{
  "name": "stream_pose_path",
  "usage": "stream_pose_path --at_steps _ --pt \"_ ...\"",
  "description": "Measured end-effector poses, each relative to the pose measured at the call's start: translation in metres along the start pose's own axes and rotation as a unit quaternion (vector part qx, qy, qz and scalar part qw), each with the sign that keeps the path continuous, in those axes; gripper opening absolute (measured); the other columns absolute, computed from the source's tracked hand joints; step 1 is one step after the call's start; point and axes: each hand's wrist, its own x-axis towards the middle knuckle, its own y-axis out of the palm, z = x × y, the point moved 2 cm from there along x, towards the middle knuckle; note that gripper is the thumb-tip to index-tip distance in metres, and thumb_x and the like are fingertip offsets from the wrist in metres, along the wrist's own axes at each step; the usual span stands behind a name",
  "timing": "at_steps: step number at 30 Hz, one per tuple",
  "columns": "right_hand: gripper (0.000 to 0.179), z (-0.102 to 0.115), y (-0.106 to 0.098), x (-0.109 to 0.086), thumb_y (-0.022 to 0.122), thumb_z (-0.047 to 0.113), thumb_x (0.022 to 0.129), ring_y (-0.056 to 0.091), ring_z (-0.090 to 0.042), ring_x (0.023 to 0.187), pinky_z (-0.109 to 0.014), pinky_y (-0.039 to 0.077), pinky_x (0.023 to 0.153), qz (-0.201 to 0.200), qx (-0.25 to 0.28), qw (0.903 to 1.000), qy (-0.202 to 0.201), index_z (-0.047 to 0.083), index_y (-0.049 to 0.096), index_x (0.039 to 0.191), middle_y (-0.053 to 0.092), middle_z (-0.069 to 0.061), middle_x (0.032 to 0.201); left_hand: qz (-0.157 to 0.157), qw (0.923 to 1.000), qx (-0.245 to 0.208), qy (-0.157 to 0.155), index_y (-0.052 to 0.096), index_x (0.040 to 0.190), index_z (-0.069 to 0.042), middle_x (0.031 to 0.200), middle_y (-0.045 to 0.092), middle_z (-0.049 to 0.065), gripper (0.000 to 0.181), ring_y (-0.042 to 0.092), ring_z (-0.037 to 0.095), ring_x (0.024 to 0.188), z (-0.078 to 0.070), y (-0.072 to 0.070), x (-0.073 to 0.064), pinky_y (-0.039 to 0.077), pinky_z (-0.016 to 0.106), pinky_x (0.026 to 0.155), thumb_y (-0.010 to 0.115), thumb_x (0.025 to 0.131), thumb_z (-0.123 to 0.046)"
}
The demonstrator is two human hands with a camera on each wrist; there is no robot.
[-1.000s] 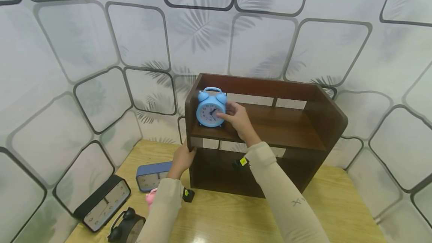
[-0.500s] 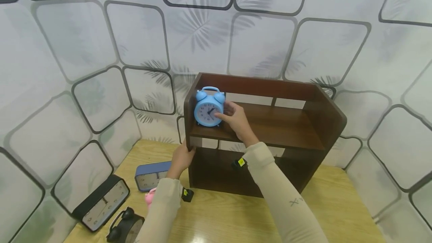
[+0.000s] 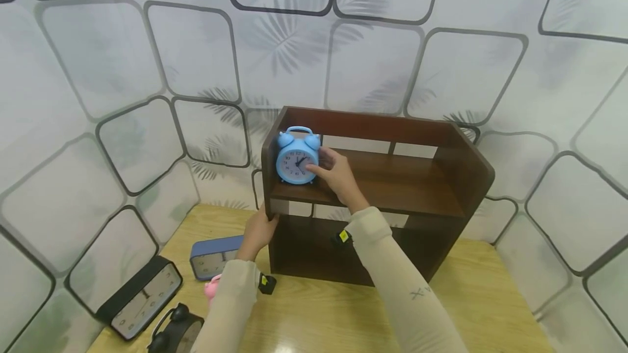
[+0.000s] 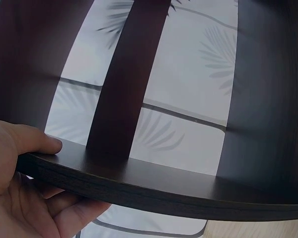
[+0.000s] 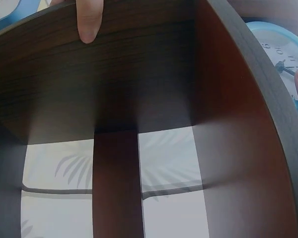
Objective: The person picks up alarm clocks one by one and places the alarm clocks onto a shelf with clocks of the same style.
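Note:
A light blue twin-bell alarm clock [image 3: 293, 163] stands upright at the left end of the upper shelf of a dark brown wooden bookshelf [image 3: 402, 181]. My right hand [image 3: 340, 176] holds the clock by its right side, thumb over the dial and fingers behind the case. The right wrist view catches part of the blue dial [image 5: 273, 52] past the side panel. My left hand [image 3: 260, 230] grips the shelf's left side panel [image 4: 154, 191], thumb on the inner face and fingers on the outside.
Left of the bookshelf, a blue rectangular clock [image 3: 216, 257], a black rectangular clock [image 3: 142, 298] and a black twin-bell clock [image 3: 176, 331] stand on the wooden table [image 3: 314, 315]. A pink object [image 3: 212, 287] is mostly hidden by the left sleeve. Patterned walls enclose the back and sides.
The head view has shifted slightly. The blue alarm clock, with my right hand on it, has moved a little left toward the side panel. My left hand keeps its grip on the panel.

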Motion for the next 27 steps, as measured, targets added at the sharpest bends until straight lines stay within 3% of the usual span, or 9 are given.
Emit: stream_pose_path --at_steps 16,27 --pt "0.062 -0.0019 0.0006 -0.0008 0.069 0.016 0.085 0.05 -0.029 0.127 -0.039 0.04 0.106 0.006 -0.008 0.9999 0.008 0.003 0.042 0.139 0.05 -0.017 0.138 0.004 1.0 -0.005 -0.004 0.036 0.14 -0.003 0.118 0.061 0.028 0.048 0.062 0.044 0.094 -0.0008 0.0003 -0.0009 0.046 0.053 0.076 0.045 0.095 -0.017" --pt "0.06 -0.0004 0.0011 -0.0005 0.069 0.014 0.084 0.051 -0.03 0.126 -0.039 0.042 0.104 0.002 -0.006 1.0 0.006 0.003 0.044 0.137 0.051 -0.018 0.137 0.002 1.0 -0.002 -0.009 0.04 0.137 0.0 0.121 0.06 0.027 0.046 0.058 0.045 0.107 -0.0015 0.001 -0.0011 0.045 0.057 0.087 0.046 0.095 -0.019"
